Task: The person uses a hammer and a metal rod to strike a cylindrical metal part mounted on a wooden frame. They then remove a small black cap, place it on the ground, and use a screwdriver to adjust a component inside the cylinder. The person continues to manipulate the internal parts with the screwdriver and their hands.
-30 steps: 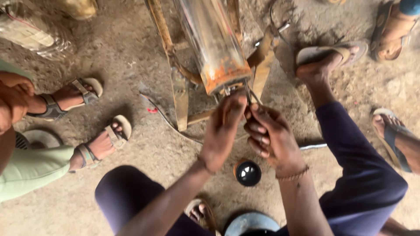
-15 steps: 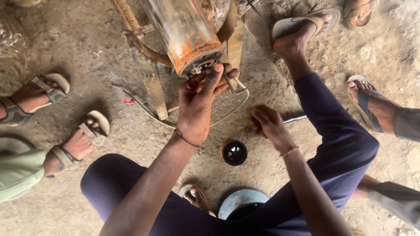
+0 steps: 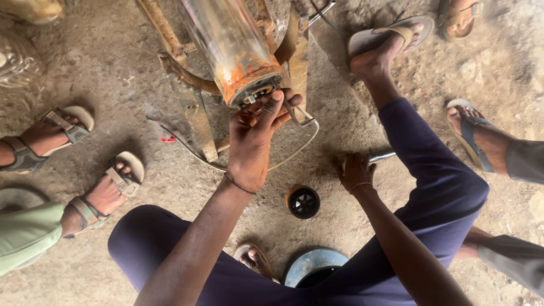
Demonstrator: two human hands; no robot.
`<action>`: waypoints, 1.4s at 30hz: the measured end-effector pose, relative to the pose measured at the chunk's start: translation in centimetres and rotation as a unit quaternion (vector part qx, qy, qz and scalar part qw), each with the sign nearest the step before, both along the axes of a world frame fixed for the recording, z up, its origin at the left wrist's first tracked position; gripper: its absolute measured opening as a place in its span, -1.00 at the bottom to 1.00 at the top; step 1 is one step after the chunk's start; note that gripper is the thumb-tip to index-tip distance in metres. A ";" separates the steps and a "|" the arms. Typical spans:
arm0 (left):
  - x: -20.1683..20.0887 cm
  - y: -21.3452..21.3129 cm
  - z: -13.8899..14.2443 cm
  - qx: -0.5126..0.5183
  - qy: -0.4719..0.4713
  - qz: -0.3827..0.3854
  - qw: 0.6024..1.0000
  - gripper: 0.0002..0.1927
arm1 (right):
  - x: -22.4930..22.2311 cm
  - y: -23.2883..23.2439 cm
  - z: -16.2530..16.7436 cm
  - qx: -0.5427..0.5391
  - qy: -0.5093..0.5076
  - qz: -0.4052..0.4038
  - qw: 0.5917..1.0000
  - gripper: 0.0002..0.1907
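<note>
A long metal cylinder with a rusty orange end lies across a rusted frame on the dirt floor. My left hand is pressed against the cylinder's open end, fingers curled over its parts. My right hand is down on the ground to the right, closed around a metal tool whose shaft sticks out toward my leg. A small round black cap lies on the ground between my two arms. A thin wire loops below the cylinder's end.
My legs in dark blue trousers frame the spot. A blue round lid lies near my foot. Other people's sandalled feet stand at the left and at the right.
My right hand left the cylinder's end, dropped to the ground on the right and closed on the metal tool. My left hand stayed at the cylinder's end.
</note>
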State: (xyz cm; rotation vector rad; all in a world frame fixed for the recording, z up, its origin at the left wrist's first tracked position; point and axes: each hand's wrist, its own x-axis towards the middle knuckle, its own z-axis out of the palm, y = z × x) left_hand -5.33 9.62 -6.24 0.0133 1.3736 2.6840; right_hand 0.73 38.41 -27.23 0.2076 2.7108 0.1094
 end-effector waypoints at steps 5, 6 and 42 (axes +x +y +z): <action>-0.1 0.0 0.5 -0.001 -0.019 0.006 1.000 -0.67 | 0.8 -1.0 -0.1 0.043 -0.159 0.061 0.985 -0.36; -0.1 0.0 0.6 -0.004 -0.016 0.008 1.000 -0.67 | 1.0 -1.4 -0.4 0.015 -0.149 0.080 0.986 -0.49; 0.3 -0.1 -0.4 -0.001 -0.033 0.011 0.999 -0.70 | 10.8 -1.1 24.5 -0.708 0.255 -0.224 0.620 -0.76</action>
